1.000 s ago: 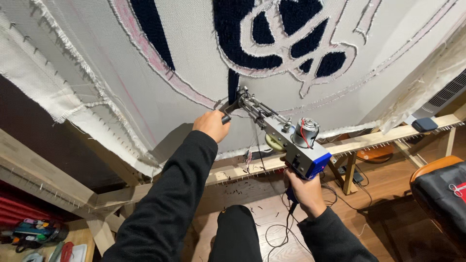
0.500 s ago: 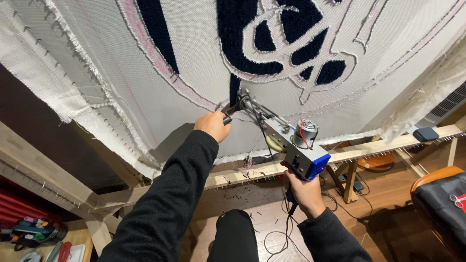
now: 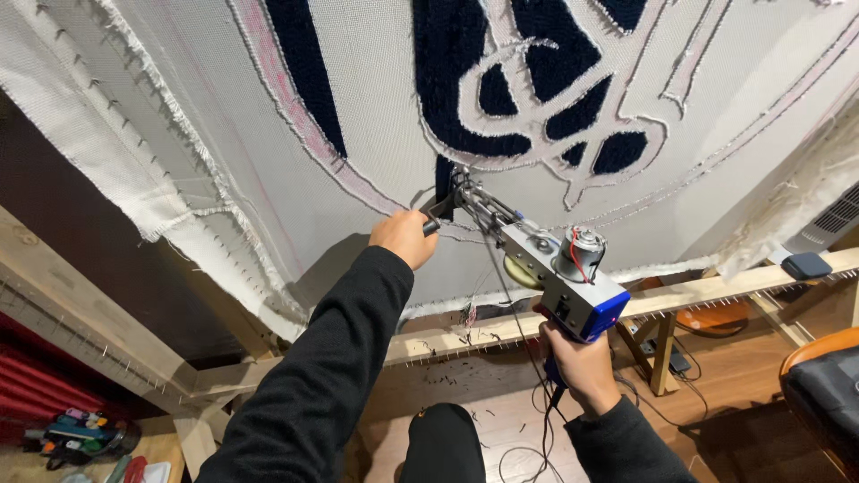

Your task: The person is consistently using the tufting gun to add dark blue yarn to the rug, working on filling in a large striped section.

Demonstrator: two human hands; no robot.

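Tufting gun [image 3: 555,273] sits mid-frame, nose pressed to the white backing cloth [image 3: 268,161] at about 11 o'clock from its body, right at the lower tip of a navy tufted patch [image 3: 465,98]. Left hand [image 3: 404,237] is up front at 9 o'clock of the gun's nose, fingers curled shut round the black front handle [image 3: 434,222], touching it, knuckles just beside the cloth. Right hand [image 3: 582,362] is low, at 5 o'clock from the gun's body, fist closed round the rear grip beneath the blue-capped housing; the grip itself is mostly hidden by the fingers. Small motor w/ red wire pokes up on top of the gun. Cord [image 3: 541,429] drops from the right hand toward the wooden floor at 6 o'clock. Wooden frame rail [image 3: 716,291] w/ tack strip runs behind the gun, 3 to 8 o'clock. Both sleeves black.
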